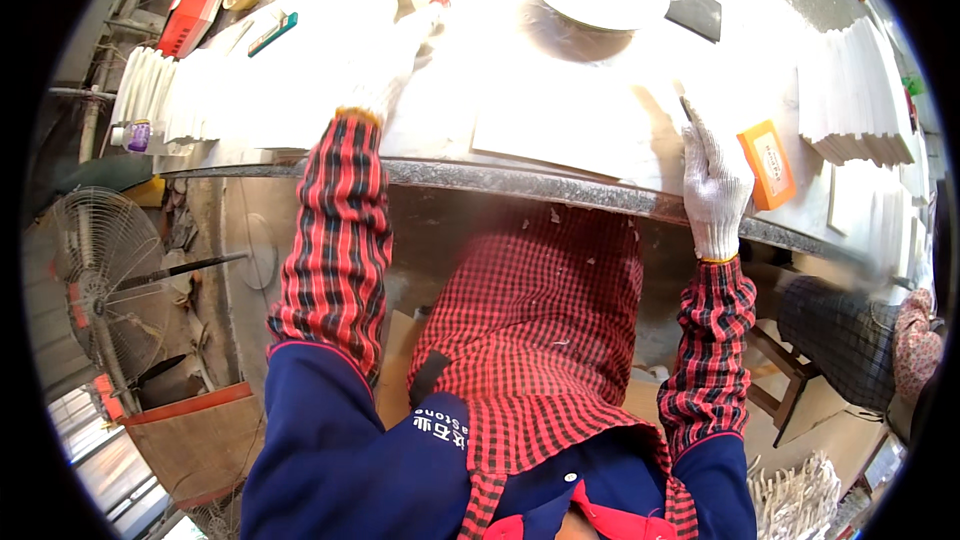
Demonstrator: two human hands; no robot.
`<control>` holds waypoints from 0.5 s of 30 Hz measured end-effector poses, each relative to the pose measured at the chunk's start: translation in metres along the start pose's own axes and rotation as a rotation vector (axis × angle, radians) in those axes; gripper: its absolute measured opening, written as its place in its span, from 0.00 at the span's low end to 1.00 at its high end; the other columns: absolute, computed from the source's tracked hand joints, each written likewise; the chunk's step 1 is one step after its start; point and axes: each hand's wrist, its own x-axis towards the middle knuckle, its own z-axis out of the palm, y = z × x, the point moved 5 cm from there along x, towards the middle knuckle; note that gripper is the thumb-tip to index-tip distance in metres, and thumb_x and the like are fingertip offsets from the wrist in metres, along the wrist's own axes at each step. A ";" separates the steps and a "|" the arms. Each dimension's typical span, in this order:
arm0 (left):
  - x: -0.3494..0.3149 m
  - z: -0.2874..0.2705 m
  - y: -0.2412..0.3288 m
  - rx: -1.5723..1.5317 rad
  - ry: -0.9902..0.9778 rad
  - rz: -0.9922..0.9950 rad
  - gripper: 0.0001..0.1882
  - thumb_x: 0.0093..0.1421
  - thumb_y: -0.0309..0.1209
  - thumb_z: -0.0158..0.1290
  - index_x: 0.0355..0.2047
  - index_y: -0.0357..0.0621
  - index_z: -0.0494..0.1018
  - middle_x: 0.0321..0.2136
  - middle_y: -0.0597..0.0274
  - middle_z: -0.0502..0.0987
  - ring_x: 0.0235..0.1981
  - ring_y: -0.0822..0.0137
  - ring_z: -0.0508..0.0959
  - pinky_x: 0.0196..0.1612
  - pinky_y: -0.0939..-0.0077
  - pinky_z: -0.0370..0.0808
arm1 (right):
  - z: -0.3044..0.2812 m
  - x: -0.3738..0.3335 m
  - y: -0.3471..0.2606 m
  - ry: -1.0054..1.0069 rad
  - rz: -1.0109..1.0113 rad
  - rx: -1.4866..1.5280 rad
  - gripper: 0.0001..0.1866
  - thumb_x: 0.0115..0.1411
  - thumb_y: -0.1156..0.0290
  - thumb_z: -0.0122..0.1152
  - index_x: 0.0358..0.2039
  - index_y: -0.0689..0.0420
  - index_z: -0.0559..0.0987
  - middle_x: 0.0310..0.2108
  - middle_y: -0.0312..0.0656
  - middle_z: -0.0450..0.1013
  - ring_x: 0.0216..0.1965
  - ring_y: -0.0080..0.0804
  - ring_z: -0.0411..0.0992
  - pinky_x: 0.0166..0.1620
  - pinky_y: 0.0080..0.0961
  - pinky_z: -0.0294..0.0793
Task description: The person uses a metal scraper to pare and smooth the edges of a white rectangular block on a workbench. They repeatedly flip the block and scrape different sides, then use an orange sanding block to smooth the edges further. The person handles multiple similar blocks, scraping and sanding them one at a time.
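Observation:
My left hand [378, 85], in a white glove, reaches over the bright tabletop [690, 202]. Glare washes out its fingers, so their grip is unclear. Close by its fingertip end shows a small red-tipped thing [440, 2]. A white glove also covers my right hand [718, 175], which rests by the table's front edge. Its fingers are closed on a thin dark tool [686, 108] that points away from me; its exact kind is unclear. Between my hands lies a flat white slab [550, 135], its near edge facing me. An orange box [767, 165] sits right beside my right hand.
A round pan [597, 28] and a dark flat block [694, 10] are at the back. White slabs [855, 90] stand in a row at right, others [150, 90] at left near a red box [195, 0]. A fan [100, 280] stands lower left; another person's sleeve [915, 340] shows right.

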 end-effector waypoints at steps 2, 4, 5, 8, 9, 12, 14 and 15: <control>-0.012 -0.001 -0.021 -0.175 -0.207 0.058 0.26 0.70 0.43 0.53 0.59 0.36 0.69 0.50 0.49 0.81 0.42 0.63 0.81 0.49 0.70 0.79 | 0.003 -0.001 -0.001 0.007 -0.002 -0.031 0.19 0.64 0.71 0.64 0.56 0.45 0.82 0.36 0.46 0.81 0.32 0.33 0.80 0.39 0.27 0.78; -0.055 -0.004 -0.020 -0.252 -0.313 0.040 0.26 0.71 0.43 0.53 0.59 0.35 0.69 0.51 0.49 0.79 0.44 0.63 0.81 0.48 0.70 0.79 | 0.002 -0.001 0.000 -0.002 0.022 -0.071 0.18 0.65 0.69 0.64 0.56 0.44 0.82 0.34 0.45 0.81 0.30 0.33 0.79 0.36 0.28 0.78; -0.075 -0.003 -0.017 -0.255 -0.355 0.009 0.26 0.71 0.44 0.53 0.59 0.34 0.69 0.50 0.49 0.79 0.45 0.63 0.80 0.48 0.71 0.79 | 0.002 -0.001 0.002 0.006 -0.003 -0.067 0.18 0.67 0.70 0.62 0.57 0.47 0.81 0.35 0.48 0.81 0.27 0.26 0.75 0.35 0.25 0.76; -0.112 0.004 -0.016 -0.269 -0.371 -0.001 0.21 0.68 0.41 0.56 0.50 0.34 0.75 0.35 0.59 0.81 0.34 0.72 0.80 0.34 0.82 0.74 | 0.007 -0.004 0.009 -0.007 -0.001 -0.142 0.18 0.67 0.68 0.61 0.58 0.45 0.81 0.36 0.46 0.82 0.27 0.27 0.77 0.35 0.24 0.77; -0.117 0.007 -0.018 -0.268 -0.422 -0.012 0.19 0.68 0.40 0.57 0.48 0.35 0.76 0.33 0.60 0.81 0.33 0.72 0.80 0.33 0.82 0.73 | 0.008 -0.005 0.013 -0.014 -0.001 -0.171 0.18 0.68 0.67 0.61 0.58 0.44 0.81 0.36 0.46 0.82 0.27 0.28 0.78 0.35 0.24 0.78; -0.126 0.015 -0.021 -0.280 -0.527 -0.065 0.15 0.67 0.37 0.58 0.45 0.36 0.78 0.30 0.63 0.81 0.29 0.74 0.78 0.30 0.83 0.71 | 0.012 -0.006 0.017 -0.028 0.019 -0.199 0.19 0.68 0.65 0.61 0.59 0.44 0.80 0.35 0.44 0.83 0.24 0.27 0.76 0.32 0.23 0.77; -0.129 0.023 -0.020 -0.306 -0.532 -0.126 0.14 0.66 0.36 0.59 0.44 0.36 0.79 0.29 0.64 0.81 0.28 0.74 0.77 0.28 0.83 0.69 | 0.013 -0.007 0.020 -0.012 -0.005 -0.200 0.19 0.68 0.65 0.61 0.59 0.44 0.80 0.34 0.44 0.83 0.23 0.26 0.75 0.30 0.23 0.76; -0.129 0.025 -0.018 -0.319 -0.559 -0.161 0.14 0.66 0.34 0.59 0.45 0.35 0.79 0.30 0.63 0.81 0.29 0.74 0.78 0.28 0.83 0.70 | 0.013 -0.007 0.020 0.001 -0.018 -0.196 0.19 0.68 0.65 0.61 0.59 0.44 0.80 0.34 0.44 0.83 0.22 0.26 0.75 0.30 0.24 0.76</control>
